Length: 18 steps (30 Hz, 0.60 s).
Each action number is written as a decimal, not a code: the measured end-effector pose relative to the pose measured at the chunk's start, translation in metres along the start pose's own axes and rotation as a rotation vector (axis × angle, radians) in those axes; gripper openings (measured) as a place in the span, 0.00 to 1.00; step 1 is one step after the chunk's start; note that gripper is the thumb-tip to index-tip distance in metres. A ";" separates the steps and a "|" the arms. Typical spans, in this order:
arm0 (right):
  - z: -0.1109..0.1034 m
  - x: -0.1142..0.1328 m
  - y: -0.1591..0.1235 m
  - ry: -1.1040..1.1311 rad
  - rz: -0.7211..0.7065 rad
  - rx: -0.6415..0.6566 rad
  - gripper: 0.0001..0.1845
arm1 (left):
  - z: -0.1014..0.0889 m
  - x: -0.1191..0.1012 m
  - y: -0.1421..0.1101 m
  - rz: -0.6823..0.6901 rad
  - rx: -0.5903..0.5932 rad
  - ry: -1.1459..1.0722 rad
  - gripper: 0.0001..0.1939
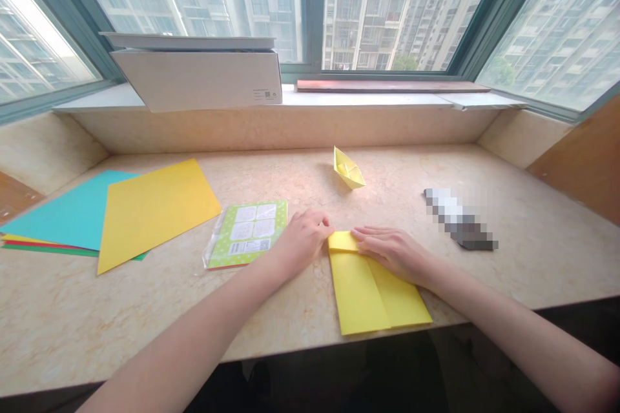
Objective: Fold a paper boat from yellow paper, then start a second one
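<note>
A folded yellow paper sheet point(371, 293) lies on the marble counter point(310, 310) near its front edge. My left hand point(303, 237) pinches the sheet's top left corner, where a small flap is folded over. My right hand point(390, 248) lies flat on the top of the sheet, fingers stretched out and pressing it down. A finished yellow paper boat point(349, 169) stands farther back on the counter, apart from both hands.
A green packet of origami paper point(247, 232) lies left of my left hand. A loose yellow sheet point(152, 210) and a teal sheet point(68, 213) top a stack at the far left. A blurred dark object point(460, 219) lies at right. A white box point(198, 74) sits on the windowsill.
</note>
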State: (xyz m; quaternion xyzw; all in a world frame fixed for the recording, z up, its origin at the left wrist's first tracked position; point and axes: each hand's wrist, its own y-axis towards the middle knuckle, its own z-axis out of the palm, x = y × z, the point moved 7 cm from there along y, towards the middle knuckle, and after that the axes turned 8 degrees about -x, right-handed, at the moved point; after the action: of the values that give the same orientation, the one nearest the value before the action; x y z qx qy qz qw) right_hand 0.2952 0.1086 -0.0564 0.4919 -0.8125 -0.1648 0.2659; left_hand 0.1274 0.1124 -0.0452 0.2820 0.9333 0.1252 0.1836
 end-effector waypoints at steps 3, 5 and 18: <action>-0.002 0.001 0.004 0.048 0.010 -0.005 0.11 | -0.003 -0.020 -0.006 0.101 0.037 -0.021 0.21; -0.002 0.002 0.006 0.107 0.016 0.006 0.12 | 0.004 -0.035 -0.010 0.122 0.084 -0.062 0.28; -0.018 -0.021 -0.029 -0.027 0.263 -0.058 0.24 | 0.022 -0.044 -0.016 0.028 0.075 0.026 0.45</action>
State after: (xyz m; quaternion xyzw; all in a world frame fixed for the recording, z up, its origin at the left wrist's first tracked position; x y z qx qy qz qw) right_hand 0.3349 0.1139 -0.0627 0.3709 -0.8684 -0.1587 0.2884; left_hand 0.1633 0.0772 -0.0581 0.3003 0.9356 0.0961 0.1591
